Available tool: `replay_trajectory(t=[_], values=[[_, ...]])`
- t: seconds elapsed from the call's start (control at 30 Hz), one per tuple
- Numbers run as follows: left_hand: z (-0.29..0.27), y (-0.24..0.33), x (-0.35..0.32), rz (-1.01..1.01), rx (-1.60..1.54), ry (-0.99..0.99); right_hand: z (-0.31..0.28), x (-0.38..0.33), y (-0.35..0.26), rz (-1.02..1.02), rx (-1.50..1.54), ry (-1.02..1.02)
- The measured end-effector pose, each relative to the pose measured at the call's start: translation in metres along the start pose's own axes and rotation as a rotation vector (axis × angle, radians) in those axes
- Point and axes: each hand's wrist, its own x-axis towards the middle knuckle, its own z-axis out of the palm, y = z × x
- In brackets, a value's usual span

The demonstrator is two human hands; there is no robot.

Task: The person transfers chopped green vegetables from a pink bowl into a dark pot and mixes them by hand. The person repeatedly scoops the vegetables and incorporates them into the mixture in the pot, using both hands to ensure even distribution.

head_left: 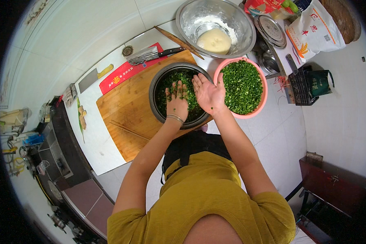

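A dark round pot [153, 106] stands on the right part of a wooden cutting board [118, 107], with chopped greens [163, 86] inside. My left hand [177, 102] reaches down into it, fingers spread and resting on the greens, green bits stuck to them. Bangles circle that wrist. Over the pot's right rim, my right hand [209, 94] is turned palm up, fingers stretched out, holding nothing; a few green specks cling to it. Just right of that hand is a pink basin [265, 88] heaped with finely chopped greens [242, 84].
Behind the pot, a large steel bowl [183, 25] holds pale dough [214, 41]. A wooden rolling pin [177, 40], a cleaver [144, 55] on a red sheet [122, 76] and a smaller cleaver [89, 81] lie nearby. Chopsticks [128, 129] rest on the board; ginger [82, 118] lies left.
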Motion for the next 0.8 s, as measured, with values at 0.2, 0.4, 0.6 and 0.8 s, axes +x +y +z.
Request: replay_trajectory(t=[0.2, 0.4, 0.6, 0.8], values=[[-0.001, 0.004, 0.008, 0.051, 0.026, -0.008, 0.007, -0.003, 0.000, 0.024, 0.108, 0.003], [0.029, -0.022, 0.014, -0.170, -0.233, -0.094, -0.027, -0.008, -0.037, -0.149, -0.446, 0.252], [0.039, -0.012, 0.052, -0.350, -0.253, -0.608, -0.058, -0.005, -0.039, -0.039, -0.742, 0.714], [0.021, -0.010, 0.078, -0.469, -0.287, -0.554, -0.083, 0.005, -0.015, -0.168, -1.540, 0.680]])
